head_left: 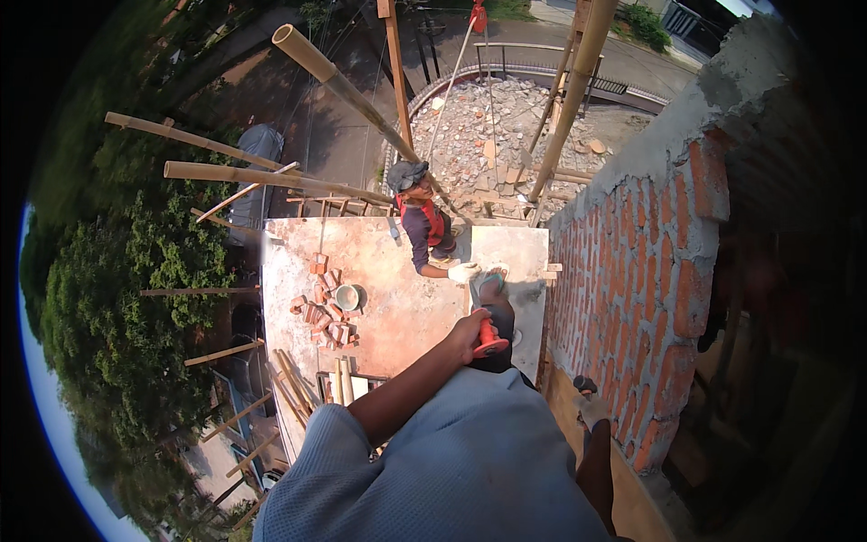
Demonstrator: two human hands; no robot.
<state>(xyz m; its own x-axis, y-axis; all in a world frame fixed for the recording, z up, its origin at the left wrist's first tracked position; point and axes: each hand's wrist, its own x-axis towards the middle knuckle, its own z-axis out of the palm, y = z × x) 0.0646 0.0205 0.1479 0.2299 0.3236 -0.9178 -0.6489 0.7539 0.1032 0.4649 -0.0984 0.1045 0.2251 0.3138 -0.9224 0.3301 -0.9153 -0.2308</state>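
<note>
My left hand [468, 336] is closed around a red grip with a round guard [489, 341], shaped like a guarded chisel handle; whatever lies below the guard is hidden. It is held in front of my blue shirt, above my bent leg. At the right, my right hand [592, 412], in a greyish glove, wraps round a tool with a dark rounded end [585, 386], low beside the brick wall [623, 280]. The rest of that tool cannot be seen. My sandalled foot [491, 278] rests on a pale board [510, 242].
A co-worker in a cap [423, 217] stands below, a white-gloved hand [464, 273] at the board's edge. Loose bricks [336, 334] and a bucket [347, 297] lie on the slab [406, 316]. Bamboo poles [343, 90] jut up; rubble [479, 122] lies beyond.
</note>
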